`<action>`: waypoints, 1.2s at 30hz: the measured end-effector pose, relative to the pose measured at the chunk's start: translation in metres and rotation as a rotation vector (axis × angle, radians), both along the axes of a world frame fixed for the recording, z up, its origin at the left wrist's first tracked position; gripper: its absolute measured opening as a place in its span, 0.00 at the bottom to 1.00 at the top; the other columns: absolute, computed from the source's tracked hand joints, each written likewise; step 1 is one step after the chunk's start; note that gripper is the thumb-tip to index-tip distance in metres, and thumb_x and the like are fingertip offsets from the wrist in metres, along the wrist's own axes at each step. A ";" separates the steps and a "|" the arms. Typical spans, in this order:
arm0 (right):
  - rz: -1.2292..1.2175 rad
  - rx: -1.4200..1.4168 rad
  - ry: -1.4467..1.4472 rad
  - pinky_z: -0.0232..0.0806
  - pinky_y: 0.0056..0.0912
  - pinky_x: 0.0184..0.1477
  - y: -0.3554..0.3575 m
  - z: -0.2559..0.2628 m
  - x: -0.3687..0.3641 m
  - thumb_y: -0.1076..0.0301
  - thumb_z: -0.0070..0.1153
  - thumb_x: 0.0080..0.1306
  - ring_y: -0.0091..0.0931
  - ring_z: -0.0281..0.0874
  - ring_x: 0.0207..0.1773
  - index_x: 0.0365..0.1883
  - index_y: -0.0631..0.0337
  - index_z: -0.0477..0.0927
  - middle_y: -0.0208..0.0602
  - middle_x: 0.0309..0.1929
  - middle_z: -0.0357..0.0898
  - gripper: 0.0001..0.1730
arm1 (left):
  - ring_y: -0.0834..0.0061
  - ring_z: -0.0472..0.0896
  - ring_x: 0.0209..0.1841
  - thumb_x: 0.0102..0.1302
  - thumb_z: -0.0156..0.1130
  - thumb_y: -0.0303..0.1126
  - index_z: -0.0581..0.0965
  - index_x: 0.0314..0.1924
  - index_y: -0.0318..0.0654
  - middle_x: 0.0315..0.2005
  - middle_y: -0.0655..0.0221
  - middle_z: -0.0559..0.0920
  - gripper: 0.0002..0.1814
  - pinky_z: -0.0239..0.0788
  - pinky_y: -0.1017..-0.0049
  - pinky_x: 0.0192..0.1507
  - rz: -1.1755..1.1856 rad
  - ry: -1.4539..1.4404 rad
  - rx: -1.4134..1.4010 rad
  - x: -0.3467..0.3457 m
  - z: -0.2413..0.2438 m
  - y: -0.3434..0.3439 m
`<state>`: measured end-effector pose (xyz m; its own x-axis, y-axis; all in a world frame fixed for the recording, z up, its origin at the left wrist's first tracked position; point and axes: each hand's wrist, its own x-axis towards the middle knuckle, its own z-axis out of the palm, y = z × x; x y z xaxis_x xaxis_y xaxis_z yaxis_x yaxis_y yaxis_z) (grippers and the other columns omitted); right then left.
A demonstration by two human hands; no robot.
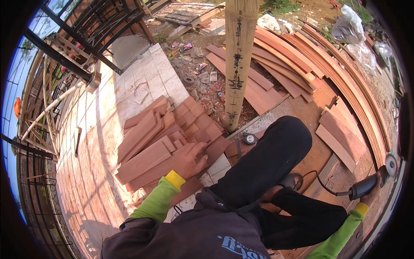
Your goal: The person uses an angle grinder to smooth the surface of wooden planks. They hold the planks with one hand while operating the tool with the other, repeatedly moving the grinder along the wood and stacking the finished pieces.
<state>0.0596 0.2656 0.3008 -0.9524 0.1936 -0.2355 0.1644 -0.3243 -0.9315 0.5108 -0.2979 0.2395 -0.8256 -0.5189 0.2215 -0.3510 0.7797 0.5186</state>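
Note:
My left hand (190,158) is spread with fingers apart over a pile of short reddish-brown wooden boards (145,158). It touches or hovers just above the top boards; which of the two I cannot tell. Out at the far right, my right hand (372,191) grips an angle grinder (367,186) by its dark body. A pale round disc (391,165) is fitted at its head, and a black cord (318,179) loops from its rear towards my foot. Shorter wood offcuts (197,121) lie just beyond my left hand.
A tape measure (249,138) lies by my knee. Ahead rises a bamboo post (239,64). Long planks (349,87) are stacked at the right, with cut boards (341,129) nearer me. Pale floor tiles (97,129) spread left, below a black metal frame (106,35). Rubble (200,79) lies ahead.

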 end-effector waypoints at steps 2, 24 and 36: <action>-0.023 0.009 0.004 0.76 0.26 0.28 -0.002 0.001 0.007 0.58 0.69 0.61 0.26 0.79 0.24 0.37 0.60 0.77 0.36 0.26 0.79 0.18 | 0.58 0.79 0.46 0.61 0.68 0.31 0.76 0.57 0.40 0.44 0.59 0.81 0.23 0.74 0.65 0.49 -0.100 0.073 0.154 -0.046 -0.022 0.015; -0.229 0.138 -0.141 0.72 0.22 0.17 -0.020 0.028 0.049 0.54 0.65 0.66 0.24 0.75 0.17 0.36 0.61 0.74 0.36 0.23 0.76 0.19 | 0.76 0.74 0.21 0.66 0.63 0.36 0.78 0.35 0.40 0.23 0.69 0.78 0.08 0.65 0.75 0.21 0.814 0.120 1.494 -0.358 -0.313 -0.074; -0.083 0.128 -0.167 0.75 0.21 0.22 -0.015 0.023 0.042 0.48 0.68 0.62 0.24 0.77 0.20 0.38 0.62 0.75 0.34 0.26 0.77 0.25 | 0.77 0.80 0.28 0.70 0.63 0.34 0.78 0.41 0.39 0.31 0.69 0.83 0.07 0.71 0.76 0.29 0.256 0.129 1.887 -0.359 -0.255 0.052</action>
<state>0.1019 0.2504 0.3242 -0.8818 0.3077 -0.3573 0.2978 -0.2240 -0.9280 0.1523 -0.2461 -0.0152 -0.7283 -0.2125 -0.6515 -0.2454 -0.8069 0.5374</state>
